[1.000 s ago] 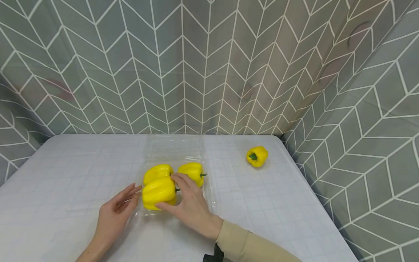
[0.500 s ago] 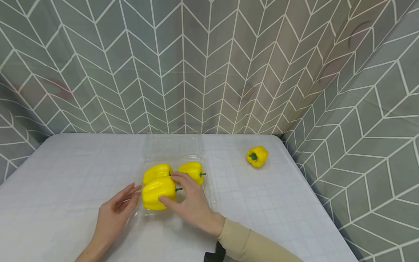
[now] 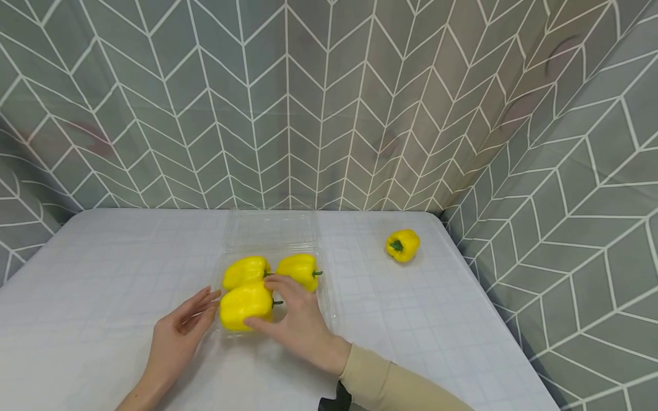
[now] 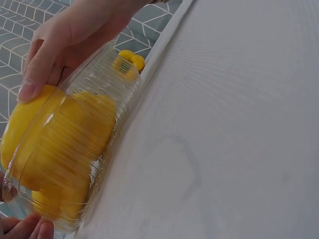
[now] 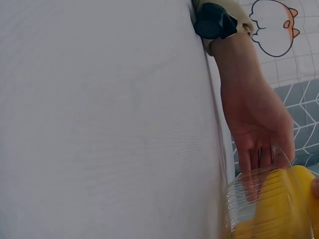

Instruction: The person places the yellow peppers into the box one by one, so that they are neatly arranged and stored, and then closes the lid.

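Yellow pepper (image 3: 243,308) gripped by right hand (image 3: 302,322); left hand (image 3: 180,330) relaxed at clear container (image 4: 102,79); rear peppers (image 3: 244,273) adjacent, fourth pepper (image 3: 404,246) apart.

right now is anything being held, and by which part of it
The right hand holds the nearest yellow pepper across its stem end. The left hand is at the left edge of the clear container; whether it grips cannot be told.

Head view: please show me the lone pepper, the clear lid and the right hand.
Lone pepper (image 3: 408,244): head view, side of body.
Clear lid (image 3: 272,230): head view, middle of panel.
Right hand (image 3: 304,321): head view, back of hand.
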Demonstrator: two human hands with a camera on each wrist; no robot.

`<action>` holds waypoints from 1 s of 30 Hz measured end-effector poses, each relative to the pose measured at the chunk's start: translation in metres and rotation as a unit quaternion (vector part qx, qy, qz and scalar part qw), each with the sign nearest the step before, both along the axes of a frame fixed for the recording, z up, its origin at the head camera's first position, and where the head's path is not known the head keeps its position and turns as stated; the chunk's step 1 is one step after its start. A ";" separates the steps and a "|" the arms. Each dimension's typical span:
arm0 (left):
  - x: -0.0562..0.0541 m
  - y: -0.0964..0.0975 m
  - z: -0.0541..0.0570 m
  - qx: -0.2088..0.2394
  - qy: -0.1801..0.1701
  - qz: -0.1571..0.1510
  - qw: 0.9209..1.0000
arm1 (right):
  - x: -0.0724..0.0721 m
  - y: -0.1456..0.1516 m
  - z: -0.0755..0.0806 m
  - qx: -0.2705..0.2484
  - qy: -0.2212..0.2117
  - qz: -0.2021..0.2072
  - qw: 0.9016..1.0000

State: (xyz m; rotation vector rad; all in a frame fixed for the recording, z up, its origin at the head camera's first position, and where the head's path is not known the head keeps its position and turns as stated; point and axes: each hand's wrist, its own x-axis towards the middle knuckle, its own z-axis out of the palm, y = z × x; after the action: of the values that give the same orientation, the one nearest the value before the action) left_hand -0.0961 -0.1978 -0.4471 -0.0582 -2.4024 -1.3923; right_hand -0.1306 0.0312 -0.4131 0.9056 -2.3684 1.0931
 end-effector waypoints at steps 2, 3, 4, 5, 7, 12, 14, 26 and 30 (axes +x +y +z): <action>0.000 0.000 0.000 0.004 0.000 -0.002 1.000 | 0.000 0.000 -0.001 0.013 0.014 -0.003 1.000; 0.000 0.000 0.000 0.006 -0.001 -0.002 1.000 | 0.001 0.000 -0.002 0.018 0.018 -0.002 1.000; 0.000 0.000 0.001 0.006 -0.001 -0.002 1.000 | 0.001 0.000 -0.002 0.023 0.023 -0.001 0.999; 0.000 0.000 0.001 0.008 -0.002 -0.003 1.000 | 0.001 0.000 -0.002 0.027 0.025 0.002 0.999; 0.000 0.000 0.001 0.008 -0.003 -0.004 1.000 | 0.000 0.000 -0.002 0.033 0.032 0.006 0.999; 0.000 0.000 0.001 0.006 -0.007 -0.004 1.000 | -0.002 0.002 -0.002 0.014 0.028 0.029 0.999; 0.000 0.000 0.001 0.005 -0.010 -0.003 1.000 | -0.002 0.002 -0.001 0.004 0.021 0.037 0.999; 0.000 -0.001 0.001 0.006 -0.007 -0.008 1.000 | -0.002 0.002 0.001 0.013 0.000 0.022 1.000; 0.001 -0.001 0.001 0.006 -0.003 -0.008 1.000 | -0.002 0.002 0.000 0.017 0.015 0.023 0.999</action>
State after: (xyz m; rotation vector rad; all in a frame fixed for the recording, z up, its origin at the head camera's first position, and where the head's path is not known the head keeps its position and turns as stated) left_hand -0.0956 -0.1986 -0.4462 -0.0715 -2.4041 -1.4156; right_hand -0.1329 0.0330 -0.4135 0.9858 -2.3587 1.0527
